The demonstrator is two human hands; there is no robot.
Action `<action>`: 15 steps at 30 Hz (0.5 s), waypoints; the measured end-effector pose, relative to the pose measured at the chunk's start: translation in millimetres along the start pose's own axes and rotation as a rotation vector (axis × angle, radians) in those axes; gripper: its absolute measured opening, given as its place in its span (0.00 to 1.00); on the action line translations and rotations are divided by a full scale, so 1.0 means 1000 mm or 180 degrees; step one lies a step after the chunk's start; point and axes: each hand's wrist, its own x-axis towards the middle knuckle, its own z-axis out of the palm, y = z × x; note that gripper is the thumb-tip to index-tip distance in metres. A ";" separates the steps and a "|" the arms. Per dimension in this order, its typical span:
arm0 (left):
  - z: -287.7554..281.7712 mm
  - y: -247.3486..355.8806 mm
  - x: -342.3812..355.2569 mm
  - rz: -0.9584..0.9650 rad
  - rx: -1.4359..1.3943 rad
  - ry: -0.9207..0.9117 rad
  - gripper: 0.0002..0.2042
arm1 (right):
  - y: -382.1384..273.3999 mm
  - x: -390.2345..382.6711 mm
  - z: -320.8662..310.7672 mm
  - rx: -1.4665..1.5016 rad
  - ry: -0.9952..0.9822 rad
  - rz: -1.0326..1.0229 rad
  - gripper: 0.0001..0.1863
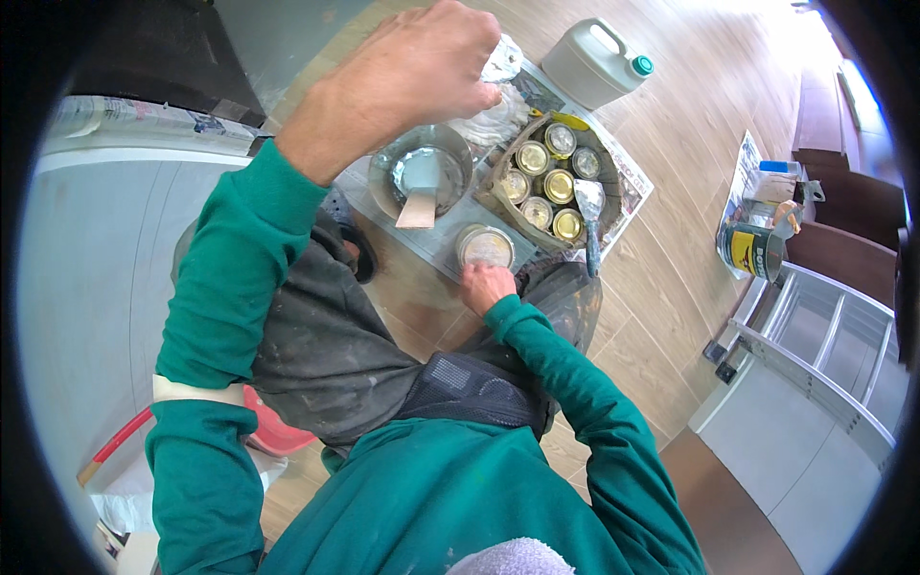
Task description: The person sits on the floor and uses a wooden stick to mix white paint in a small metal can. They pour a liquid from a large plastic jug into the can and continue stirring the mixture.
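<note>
One tin (487,246) upright, axis vert., R hand (487,287) at near edge; L hand (426,62) up; both grips unclear

ladder (813,376), right | yellow-labelled dark tin (754,252), right | red plastic item (279,427), lower left

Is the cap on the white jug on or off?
On: the green cap covers the spout of the white jug.

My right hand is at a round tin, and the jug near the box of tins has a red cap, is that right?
Not quite: the jug's cap is green, as the head view shows. The jug is near the box of tins, and your right hand is at a round tin.
</note>
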 end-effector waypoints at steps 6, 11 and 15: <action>-0.009 0.001 -0.002 0.0103 -0.0672 0.0158 0.14 | 0.017 -0.003 -0.015 0.0306 0.0702 0.0566 0.10; 0.000 -0.001 0.002 -0.0235 -0.0047 -0.0113 0.22 | 0.020 0.011 -0.016 0.0529 0.0595 0.0890 0.12; 0.005 -0.004 0.002 0.0176 -0.0097 0.0446 0.21 | 0.024 0.021 -0.022 0.0577 0.0143 0.1125 0.13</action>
